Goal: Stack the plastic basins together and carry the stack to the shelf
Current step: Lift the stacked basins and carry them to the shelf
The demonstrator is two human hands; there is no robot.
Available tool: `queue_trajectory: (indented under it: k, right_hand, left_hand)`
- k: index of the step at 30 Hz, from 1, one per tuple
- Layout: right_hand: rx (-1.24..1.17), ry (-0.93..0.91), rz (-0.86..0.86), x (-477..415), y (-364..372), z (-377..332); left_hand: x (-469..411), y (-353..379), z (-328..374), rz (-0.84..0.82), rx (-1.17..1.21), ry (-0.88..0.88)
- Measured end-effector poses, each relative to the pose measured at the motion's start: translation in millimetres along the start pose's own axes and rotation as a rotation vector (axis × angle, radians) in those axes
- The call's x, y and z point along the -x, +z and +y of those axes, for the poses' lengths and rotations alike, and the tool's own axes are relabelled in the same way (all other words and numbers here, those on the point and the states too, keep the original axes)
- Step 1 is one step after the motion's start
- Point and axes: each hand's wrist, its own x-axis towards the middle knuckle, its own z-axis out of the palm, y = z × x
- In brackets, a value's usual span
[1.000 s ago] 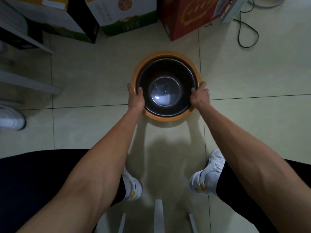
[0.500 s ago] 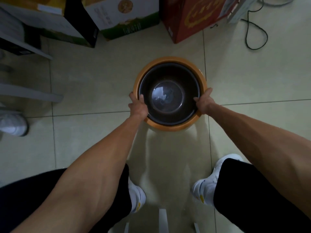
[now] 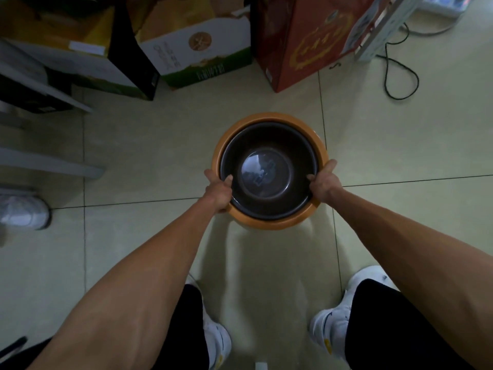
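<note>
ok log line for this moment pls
stage: carrying | dark basin nested in orange basin | left hand, right hand on rim | over tiled floor

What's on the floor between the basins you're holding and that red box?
Nothing: the head view shows only bare tiled floor between the stacked basins and the red box.

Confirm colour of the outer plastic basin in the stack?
Orange: the outer plastic basin shows its orange rim around the dark brown inner basin, clearest in the head view.
</note>
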Motion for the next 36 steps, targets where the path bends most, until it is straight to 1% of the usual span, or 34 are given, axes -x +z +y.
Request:
queue_trajectory:
  k: [5,7,9,11,14,17,19,21,26,28,31,34,36]
  right_hand:
    - [0.001,-0.036,0.000,-3.4,0.9,0.6]
    - [-0.003,-0.052,-0.002,-4.4,1.2,2.7]
    - [-0.002,-0.063,-0.009,-4.4,-0.3,1.1]
    - [0.041,-0.067,-0.005,-0.1,-6.8,-1.6]
    - [0.068,-0.142,0.016,11.8,-22.8,-9.8]
    - [0.089,-0.207,0.073,36.8,-49.7,-23.3]
    - [0.105,-0.280,0.133,62.7,-71.2,-38.6]
    - [0.075,-0.356,0.186,97.8,-94.7,-57.3]
    - [-0.061,-0.452,0.186,192.3,-150.5,-81.5]
    - [-0.136,-0.481,0.172,225.7,-176.4,-93.6]
    - [-0.252,-0.573,0.200,312.3,-214.8,-125.5]
    - [-0.312,-0.634,0.230,371.2,-256.9,-155.9]
    - [-0.337,-0.667,0.281,408.9,-287.3,-176.3]
  left_hand:
    - [-6.3,-2.4,-4.5,-0.021,-0.028,0.021]
    - [-6.7,-3.2,-7.0,-0.010,-0.028,0.033]
    - [-5.6,-0.4,-8.5,0.035,-0.038,0.066]
    - [1.0,2.4,-5.4,0.120,0.016,0.080]
    - [2.8,-1.1,3.4,0.211,0.157,0.128]
    - [2.0,-16.4,18.3,0.219,0.276,0.139]
    - [5.5,-32.3,29.5,0.220,0.319,0.205]
    - [53.6,-59.0,57.8,0.260,0.317,0.307]
    - [205.0,-133.6,122.3,0.198,0.365,0.459]
    - [253.6,-161.8,150.1,0.198,0.371,0.491]
    - [320.6,-198.5,185.6,0.229,0.340,0.513]
    - [386.3,-228.0,219.3,0.245,0.412,0.570]
    - [423.7,-246.3,240.8,0.254,0.468,0.568]
